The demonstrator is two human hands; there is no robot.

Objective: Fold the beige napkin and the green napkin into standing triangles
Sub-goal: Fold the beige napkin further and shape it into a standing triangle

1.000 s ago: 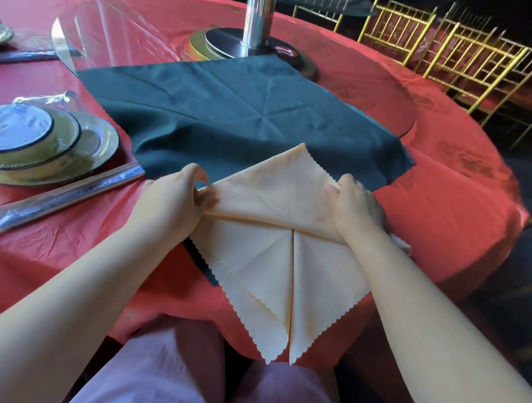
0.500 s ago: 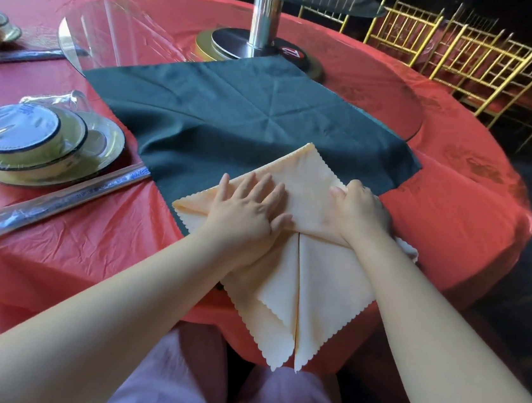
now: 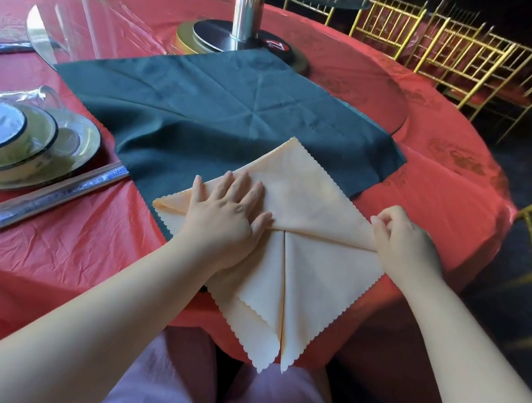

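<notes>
My left hand (image 3: 227, 210) lies flat on the beige napkin (image 3: 308, 199), with the fingers straight and spread. The palm presses down on the left part of the cross fold. My right hand (image 3: 402, 243) is at the right corner of that fold. Its fingers are curled and pinch the beige cloth there.

The beige napkin sits at the near edge of the desk (image 3: 54, 243), right in front of me. Its upper part is a triangle whose tip points away from me and lies on top of the green napkin (image 3: 235, 108). Below the fold, two flaps meet along a straight centre line. Their scalloped ends hang over the near edge of the desk above my lap (image 3: 170, 389), which is in pale pink cloth.

The green napkin is spread open and flat beyond the beige one, with creases running out from its middle. Its far corner reaches onto the glass turntable (image 3: 80, 14), close to the metal post (image 3: 246, 10). Its near corner is hidden under the beige napkin.

Toward the left edge of the desk stands a stack of dishes (image 3: 9, 145) wrapped in clear film. A long wrapped packet (image 3: 42, 202) lies just beside it on the red cover. Gold chairs (image 3: 441, 45) stand past the far right edge.
</notes>
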